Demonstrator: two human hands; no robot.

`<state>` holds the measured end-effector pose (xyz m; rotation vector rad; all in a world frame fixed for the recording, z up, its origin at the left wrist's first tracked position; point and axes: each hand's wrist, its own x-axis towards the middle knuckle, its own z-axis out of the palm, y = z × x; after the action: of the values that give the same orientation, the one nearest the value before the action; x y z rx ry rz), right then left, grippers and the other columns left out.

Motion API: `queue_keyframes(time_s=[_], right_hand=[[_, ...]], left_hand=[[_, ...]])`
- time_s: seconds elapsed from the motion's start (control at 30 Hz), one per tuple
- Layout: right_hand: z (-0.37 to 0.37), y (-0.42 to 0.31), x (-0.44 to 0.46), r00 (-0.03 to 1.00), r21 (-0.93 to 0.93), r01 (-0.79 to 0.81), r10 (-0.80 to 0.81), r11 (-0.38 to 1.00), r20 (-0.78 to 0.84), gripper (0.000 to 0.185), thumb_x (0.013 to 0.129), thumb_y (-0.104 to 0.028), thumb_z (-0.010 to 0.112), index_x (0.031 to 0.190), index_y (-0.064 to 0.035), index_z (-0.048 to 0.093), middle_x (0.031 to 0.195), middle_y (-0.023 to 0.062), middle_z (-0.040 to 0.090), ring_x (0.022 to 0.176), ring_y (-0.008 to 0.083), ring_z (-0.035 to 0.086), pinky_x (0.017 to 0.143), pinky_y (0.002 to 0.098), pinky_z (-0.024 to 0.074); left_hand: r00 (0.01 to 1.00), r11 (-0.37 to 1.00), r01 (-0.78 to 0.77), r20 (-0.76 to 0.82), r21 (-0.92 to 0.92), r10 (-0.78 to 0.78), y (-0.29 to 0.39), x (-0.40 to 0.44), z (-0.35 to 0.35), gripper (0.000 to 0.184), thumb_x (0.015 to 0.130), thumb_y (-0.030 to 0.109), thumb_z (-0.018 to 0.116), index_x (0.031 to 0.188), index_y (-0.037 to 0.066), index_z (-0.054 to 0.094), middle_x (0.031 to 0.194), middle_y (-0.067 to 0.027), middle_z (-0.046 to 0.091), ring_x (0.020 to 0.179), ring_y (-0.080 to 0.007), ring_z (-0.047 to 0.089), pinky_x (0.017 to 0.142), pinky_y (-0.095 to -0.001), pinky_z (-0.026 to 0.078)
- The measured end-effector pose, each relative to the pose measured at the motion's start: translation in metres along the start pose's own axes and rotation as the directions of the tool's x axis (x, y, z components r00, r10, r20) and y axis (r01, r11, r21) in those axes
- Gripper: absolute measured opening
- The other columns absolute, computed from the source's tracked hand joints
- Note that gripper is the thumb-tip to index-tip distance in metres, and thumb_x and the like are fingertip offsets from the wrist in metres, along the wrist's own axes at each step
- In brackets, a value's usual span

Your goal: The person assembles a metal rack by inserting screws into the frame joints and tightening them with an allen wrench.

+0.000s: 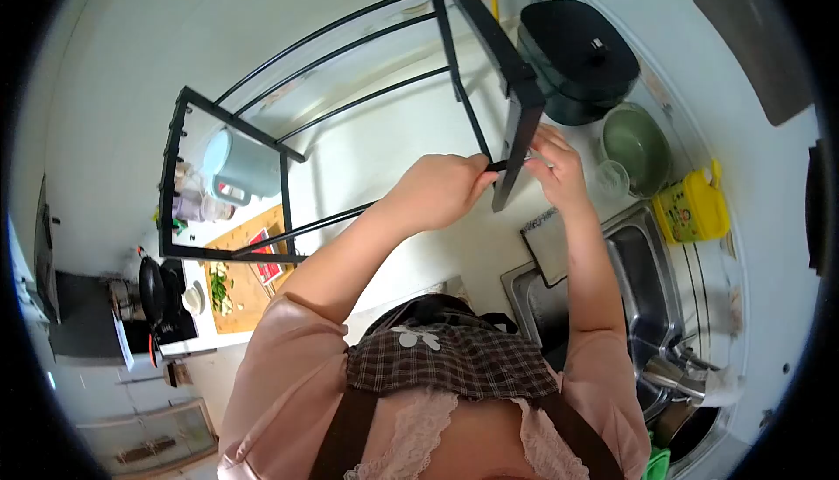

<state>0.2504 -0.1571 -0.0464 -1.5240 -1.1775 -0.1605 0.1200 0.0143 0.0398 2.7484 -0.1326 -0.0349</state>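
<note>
At far left, a black pan (153,292) sits on the cooking area, with a white bowl (193,298) just beside it. Next, a wooden cutting board (249,301) carries chopped green vegetables (217,281) and a red package (265,253). A light-blue pitcher (243,161) stands behind the board, visible through the left end of the black rack (522,126).

The rack, an open frame of metal bars, is located over the white countertop (376,143), in front of the person. Its left end is a rectangular frame; long rails connect it to the wider leg at the right end.

The left hand (441,191) is closed around a bar of the rack, near the base of the right-end leg. The right hand (559,174) is positioned on the opposite side of that leg, fingers bent toward it. Whether these fingers grasp the leg or a small part cannot be determined.

A black lidded container (577,60) stands beyond the right hand. Further right are a clear cup (611,181), a green basin (645,139), a metal sink (642,253) and a yellow container (695,209).
</note>
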Motion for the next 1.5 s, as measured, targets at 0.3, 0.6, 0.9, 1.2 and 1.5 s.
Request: queue_keyframes(time_s=[0.3,0.6,0.9,1.2,1.5], right_hand=[[0.024,-0.012,-0.017,0.939,0.123,-0.282,0.300,0.951,-0.168,0.018,0.091,-0.014,0.057,0.093,0.0034,0.061,0.072,0.0065,0.060,0.064,0.0147,0.057,0.059,0.0253,0.0448],[-0.002,-0.054,0.010,0.591,0.427,-0.778,0.766,0.461,0.251,0.021,0.094,-0.022,0.050,0.096,-0.0011,0.054,0.052,0.0020,0.049,0.046,0.0054,0.041,0.044,0.0216,0.0298],[-0.008,-0.058,-0.023,0.879,0.530,-0.460,0.450,0.713,0.159,0.046,0.079,0.003,0.066,0.122,0.0001,0.049,0.097,0.0130,0.062,0.076,0.0121,0.058,0.065,0.0261,0.0480],[-0.034,-0.045,-0.017,0.962,-0.361,0.157,-0.059,0.919,0.267,0.062,0.067,-0.016,0.077,0.122,-0.0008,0.051,0.110,0.0137,0.059,0.090,0.0290,0.060,0.078,0.0338,0.0503],[-0.031,-0.038,-0.001,0.935,-0.344,0.327,-0.248,0.880,0.254,0.050,0.066,-0.032,0.072,0.101,0.0007,0.059,0.105,0.0146,0.060,0.083,0.0296,0.059,0.073,0.0366,0.0497]], left_hand=[[1.000,1.000,0.001,-0.028,0.003,-0.001,-0.002,-0.004,0.003,0.032,0.094,0.031,0.047,0.084,0.003,0.055,0.063,-0.0183,0.058,0.063,-0.0389,0.057,0.058,-0.0471,0.045],[0.987,0.992,-0.077,-0.131,0.104,0.091,-0.003,-0.005,0.011,0.032,0.093,0.033,0.048,0.083,0.003,0.055,0.059,-0.0160,0.058,0.057,-0.0372,0.058,0.053,-0.0451,0.045],[0.993,0.992,-0.051,-0.102,0.114,0.062,-0.003,-0.003,0.011,0.034,0.094,0.034,0.046,0.083,0.003,0.055,0.062,-0.0164,0.060,0.060,-0.0369,0.060,0.056,-0.0464,0.046],[0.996,0.994,-0.013,-0.086,0.109,0.022,0.001,-0.002,0.009,0.034,0.094,0.033,0.047,0.082,0.003,0.055,0.062,-0.0162,0.059,0.059,-0.0372,0.059,0.055,-0.0465,0.046],[0.994,0.990,-0.044,-0.090,0.132,0.056,-0.002,-0.003,0.008,0.032,0.094,0.032,0.047,0.083,0.003,0.054,0.061,-0.0155,0.059,0.059,-0.0366,0.058,0.054,-0.0454,0.046]])
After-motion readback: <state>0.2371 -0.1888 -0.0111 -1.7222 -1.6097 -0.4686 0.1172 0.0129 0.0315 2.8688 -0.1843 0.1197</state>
